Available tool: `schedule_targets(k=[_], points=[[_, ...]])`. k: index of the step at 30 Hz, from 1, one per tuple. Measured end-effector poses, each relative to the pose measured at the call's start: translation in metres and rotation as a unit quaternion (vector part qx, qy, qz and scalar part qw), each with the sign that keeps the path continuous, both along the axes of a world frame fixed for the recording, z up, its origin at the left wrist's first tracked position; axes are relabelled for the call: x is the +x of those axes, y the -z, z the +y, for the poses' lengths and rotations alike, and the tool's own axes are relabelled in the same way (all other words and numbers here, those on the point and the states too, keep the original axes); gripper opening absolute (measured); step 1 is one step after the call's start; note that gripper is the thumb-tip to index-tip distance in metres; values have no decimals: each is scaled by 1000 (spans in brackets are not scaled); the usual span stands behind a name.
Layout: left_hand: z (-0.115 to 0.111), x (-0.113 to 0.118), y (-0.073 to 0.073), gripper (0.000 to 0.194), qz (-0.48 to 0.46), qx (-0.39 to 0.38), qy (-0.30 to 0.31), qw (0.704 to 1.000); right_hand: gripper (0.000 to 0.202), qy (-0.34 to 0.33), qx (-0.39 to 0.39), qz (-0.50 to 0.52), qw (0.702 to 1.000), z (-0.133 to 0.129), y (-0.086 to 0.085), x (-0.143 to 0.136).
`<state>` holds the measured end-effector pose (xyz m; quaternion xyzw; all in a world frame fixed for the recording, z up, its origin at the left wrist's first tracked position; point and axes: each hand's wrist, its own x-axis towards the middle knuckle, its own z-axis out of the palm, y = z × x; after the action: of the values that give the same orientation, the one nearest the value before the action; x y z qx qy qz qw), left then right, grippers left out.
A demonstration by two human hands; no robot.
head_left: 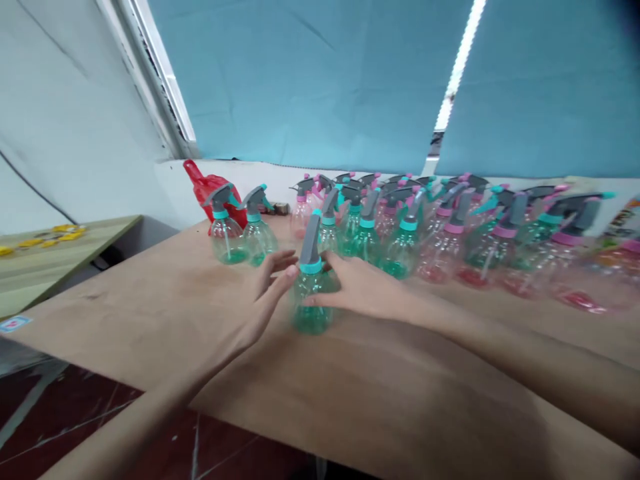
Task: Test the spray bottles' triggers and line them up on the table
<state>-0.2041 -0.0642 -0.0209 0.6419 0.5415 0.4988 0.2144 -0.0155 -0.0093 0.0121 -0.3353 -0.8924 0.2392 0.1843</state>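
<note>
A clear green spray bottle (313,310) with a teal collar and grey trigger head stands upright on the wooden table (165,320). Around its right side my right hand (357,283) is wrapped, thumb across the front and fingers behind the neck. My left hand (267,293) is at the bottle's left, fingers apart and curved, its thumb tip close to the teal collar; whether it touches is unclear. Two more green spray bottles (229,237) stand at the back left.
Several green and pink spray bottles (440,250) crowd the back and right of the table. Behind the left pair is a red plastic object (195,177). A lower table (30,273) with yellow pieces stands at far left. Blue sheeting (320,87) hangs behind.
</note>
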Motion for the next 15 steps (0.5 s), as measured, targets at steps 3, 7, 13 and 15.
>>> schedule_targets(k=[3,7,13,15], points=[[-11,41,-6,54,16,-32,131,991,61,17,19,-36,999,-23,0,39],[-10,89,-16,63,54,-28,152,987,57,41,26,-41,998,-41,2,89],[13,156,-23,60,35,-11,164,986,51,83,32,-4,996,-47,10,147],[20,174,-25,56,39,-6,163,986,48,104,39,-7,994,-46,13,159]])
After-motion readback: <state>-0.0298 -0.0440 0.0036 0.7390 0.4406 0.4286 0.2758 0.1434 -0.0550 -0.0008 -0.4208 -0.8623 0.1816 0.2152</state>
